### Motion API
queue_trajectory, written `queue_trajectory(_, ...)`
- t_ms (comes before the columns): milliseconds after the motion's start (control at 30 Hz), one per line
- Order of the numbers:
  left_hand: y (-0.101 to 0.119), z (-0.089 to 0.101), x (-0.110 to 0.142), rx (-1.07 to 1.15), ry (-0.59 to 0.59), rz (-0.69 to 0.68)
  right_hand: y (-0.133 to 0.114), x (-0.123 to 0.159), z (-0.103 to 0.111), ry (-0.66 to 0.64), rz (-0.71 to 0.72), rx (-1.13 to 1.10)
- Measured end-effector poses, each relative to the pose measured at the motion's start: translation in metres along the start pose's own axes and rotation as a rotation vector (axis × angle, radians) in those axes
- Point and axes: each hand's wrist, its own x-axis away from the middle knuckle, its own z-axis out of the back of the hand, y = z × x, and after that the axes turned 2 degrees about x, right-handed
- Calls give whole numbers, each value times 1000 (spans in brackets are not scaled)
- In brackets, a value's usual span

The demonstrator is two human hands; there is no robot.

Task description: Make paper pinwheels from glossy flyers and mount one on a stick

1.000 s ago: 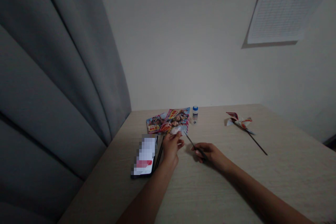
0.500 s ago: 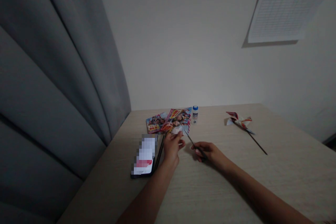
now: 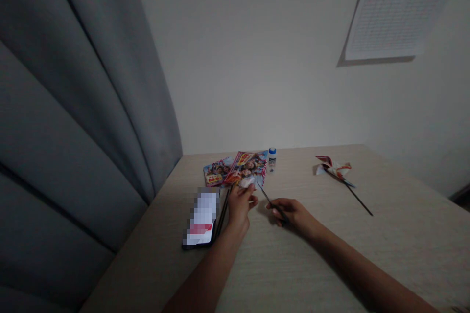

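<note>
Head view: my left hand is pinched on a white paper scrap at the edge of a printed flyer, whose yellow-tagged figures are too blurred to read. My right hand is clamped on a thin black stick, its tip just beside the scrap. A paper pinwheel lies apart on the surface.

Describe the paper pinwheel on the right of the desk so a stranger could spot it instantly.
Find the light wood desk against the white wall, below the printed chart on that wall. Toward the desk's far right lies a red-and-white paper pinwheel on a long thin black stick. It lies alone, away from the colourful printed sheets and blue-capped bottle farther left.
</note>
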Motion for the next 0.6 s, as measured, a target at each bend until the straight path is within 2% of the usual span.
queue_trajectory(600,-1,-1,2,-18,-8,17,0,-1,-1,30,16,13)
